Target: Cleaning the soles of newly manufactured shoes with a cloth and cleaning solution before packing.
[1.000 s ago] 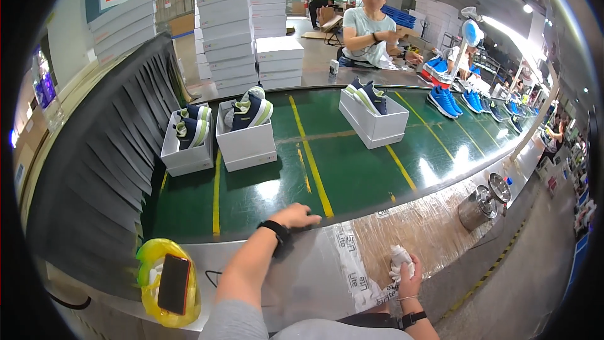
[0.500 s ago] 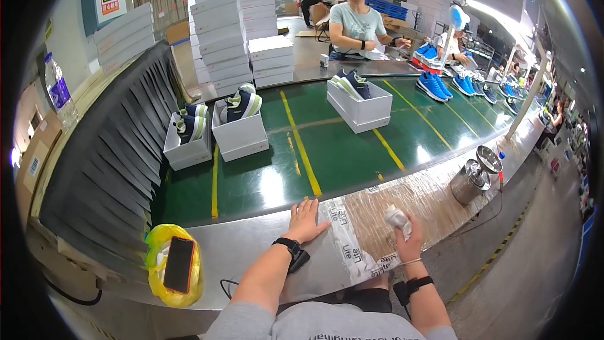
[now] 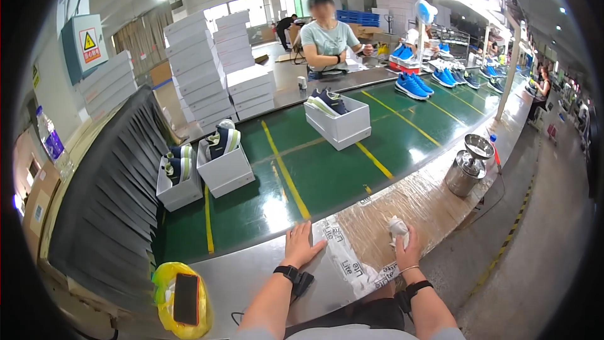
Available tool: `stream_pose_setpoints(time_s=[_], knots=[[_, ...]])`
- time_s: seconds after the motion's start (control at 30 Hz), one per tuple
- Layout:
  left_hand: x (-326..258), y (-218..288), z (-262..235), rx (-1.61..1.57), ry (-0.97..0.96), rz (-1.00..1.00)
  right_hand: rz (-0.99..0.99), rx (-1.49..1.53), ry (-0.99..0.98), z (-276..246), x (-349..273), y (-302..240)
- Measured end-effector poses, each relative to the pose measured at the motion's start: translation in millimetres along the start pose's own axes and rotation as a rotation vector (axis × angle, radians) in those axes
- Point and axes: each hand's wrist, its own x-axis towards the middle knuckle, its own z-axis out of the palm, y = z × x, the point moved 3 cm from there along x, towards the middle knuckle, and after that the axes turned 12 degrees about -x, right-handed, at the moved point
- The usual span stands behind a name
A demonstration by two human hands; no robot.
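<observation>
Both shoe boxes (image 3: 204, 173) have ridden nearer on the belt — I haven't reached them. Left hand (image 3: 301, 245) rests flat on the surface (image 3: 251, 277), fingers apart; right hand (image 3: 406, 249) clamps a white rag (image 3: 396, 226).

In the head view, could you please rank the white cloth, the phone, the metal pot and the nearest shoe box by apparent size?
1. Nearest shoe box, largest.
2. Metal pot.
3. Phone; it is closer to the camera, so ranking it against the pot is unsure.
4. White cloth, in the right hand.

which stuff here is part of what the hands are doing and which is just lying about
In hand:
right hand gripping a crumpled white cloth
left hand flat on the grey metal bench

Lying about:
black phone on a yellow bag
steel funnel can
open white shoeboxes on the green belt
</observation>
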Motion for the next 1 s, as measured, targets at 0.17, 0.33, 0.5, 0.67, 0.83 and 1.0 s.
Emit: stream_pose_setpoints(time_s=[0.17,0.33,0.5,0.67,0.83,1.0], knots=[[3,-2,-1,-0.004,0.044,0.032,-0.04,-0.116,0.048,-11,0,-16],[1,-3,-2,-0.004,0.064,0.052,-0.02,-0.15,0.022,-11,-2,-17],[2,-3,0,-0.012,0.081,0.052,-0.019,-0.151,0.038,-10,-2,-14],[6,-1,3,-0.026,0.073,0.066,-0.036,-0.188,0.072,-8,-1,-9],[3,-5,-1,-0.052,0.058,0.069,-0.067,-0.184,0.108,-4,-3,-11],[3,-2,-1,-0.06,0.049,0.053,-0.079,-0.172,0.106,-7,-2,-14]])
